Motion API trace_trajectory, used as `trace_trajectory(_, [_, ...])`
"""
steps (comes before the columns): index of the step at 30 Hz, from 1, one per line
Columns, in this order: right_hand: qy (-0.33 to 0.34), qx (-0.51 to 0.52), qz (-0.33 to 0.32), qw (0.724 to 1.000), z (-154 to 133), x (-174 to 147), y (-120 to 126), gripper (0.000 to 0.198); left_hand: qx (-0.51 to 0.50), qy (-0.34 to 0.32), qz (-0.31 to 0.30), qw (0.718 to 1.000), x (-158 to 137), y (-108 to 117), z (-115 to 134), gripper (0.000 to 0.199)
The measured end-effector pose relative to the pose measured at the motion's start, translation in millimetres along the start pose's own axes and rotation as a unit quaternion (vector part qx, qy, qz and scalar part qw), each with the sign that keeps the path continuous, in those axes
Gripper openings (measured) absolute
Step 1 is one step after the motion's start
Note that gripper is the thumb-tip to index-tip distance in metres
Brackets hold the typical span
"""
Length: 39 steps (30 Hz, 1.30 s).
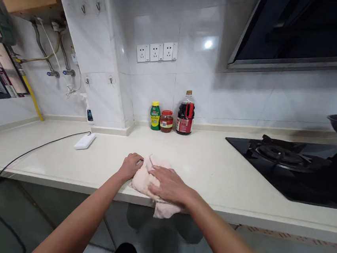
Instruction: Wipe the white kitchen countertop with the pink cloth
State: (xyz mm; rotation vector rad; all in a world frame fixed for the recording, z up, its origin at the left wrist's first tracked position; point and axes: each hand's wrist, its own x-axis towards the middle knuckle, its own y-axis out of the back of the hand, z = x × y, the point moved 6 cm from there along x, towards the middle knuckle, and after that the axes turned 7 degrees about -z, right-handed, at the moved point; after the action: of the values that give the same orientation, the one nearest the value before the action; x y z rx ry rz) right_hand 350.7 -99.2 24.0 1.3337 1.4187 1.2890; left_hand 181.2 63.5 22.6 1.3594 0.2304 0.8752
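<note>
A pale pink cloth point(144, 180) lies bunched on the cream countertop point(214, 169), with one corner hanging over the front edge. My right hand point(168, 185) rests flat on top of it, fingers stretched out and pressing down. At the cloth's upper left edge, my left hand point(130, 166) has its fingers curled against the fabric and appears to grip it. The part of the cloth under my right palm is hidden.
Behind the cloth, by the wall, stand a green bottle point(155, 116), a red-lidded jar point(166, 122) and a dark sauce bottle point(185, 117). A white power bank point(85, 141) with a black cable point(39, 147) lies left. A gas stove point(297, 165) is right; a spray bottle point(89, 112) stands behind.
</note>
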Motion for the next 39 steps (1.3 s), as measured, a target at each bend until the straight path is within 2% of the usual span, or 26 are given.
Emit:
trace_trajectory(2, [-0.023,0.004,0.004,1.0,15.0,-9.2,5.3,0.044,-0.005,-0.003,-0.003,1.0,-0.5,1.9,1.1,0.024])
trace_trajectory(5, [-0.078,0.004,0.019,0.997,55.2,-40.4,23.5,0.042,-0.012,-0.006,-0.007,1.0,-1.8,4.0,3.1,0.025])
trace_trajectory(8, [-0.153,-0.002,0.04,0.987,108.3,-94.9,43.5,0.042,-0.017,-0.007,-0.007,1.0,-3.4,4.8,4.9,0.023])
trace_trajectory(10, [-0.205,-0.007,0.051,0.977,144.8,-140.8,48.6,0.046,-0.018,-0.004,-0.005,1.0,-4.9,4.4,6.4,0.022])
trace_trajectory(12, [-0.247,-0.001,0.073,0.966,177.7,-187.4,45.0,0.057,-0.014,-0.002,-0.002,1.0,-6.7,3.8,8.4,0.02])
trace_trajectory(14, [-0.257,0.035,0.114,0.959,201.8,-225.7,35.9,0.064,-0.001,-0.002,-0.005,1.0,-8.2,3.0,10.9,0.021])
trace_trajectory(17, [-0.27,0.069,0.129,0.952,220.8,-253.5,19.3,0.065,0.022,-0.001,-0.018,1.0,-8.9,1.9,13.5,0.023])
trace_trajectory(20, [-0.289,0.043,0.112,0.95,224.0,-244.3,14.6,0.068,0.035,-0.001,-0.028,0.999,-8.5,0.7,14.1,0.022])
trace_trajectory(23, [-0.299,0.015,0.091,0.95,228.7,-214.2,18.7,0.078,0.038,-0.007,-0.027,0.999,-9.6,-0.9,14.6,0.021])
trace_trajectory(26, [-0.313,-0.002,0.045,0.949,248.4,-182.4,18.7,0.085,0.036,-0.011,-0.025,0.999,-11.6,-0.3,14.8,0.021])
trace_trajectory(29, [-0.229,-0.044,0.008,0.972,270.8,-151.3,12.1,0.069,0.037,-0.026,-0.044,0.998,-8.6,6.1,17.0,0.022])
trace_trajectory(31, [-0.172,-0.08,0.011,0.982,287.7,-133.7,6.7,0.058,0.032,-0.037,-0.081,0.996,-1.0,12.0,18.6,0.024])
trace_trajectory(34, [-0.146,-0.111,0.018,0.983,316.3,-106.0,-0.7,0.057,0.013,-0.014,-0.136,0.991,17.4,19.0,13.6,0.03])
trace_trajectory(36, [-0.129,-0.12,0.014,0.984,332.1,-82.8,-2.9,0.057,0.006,0.01,-0.131,0.991,30.0,21.5,5.1,0.033])
trace_trajectory(39, [-0.117,-0.104,0.034,0.987,353.0,-43.9,3.3,0.057,0.025,0.02,-0.086,0.996,41.2,18.6,-9.8,0.03])
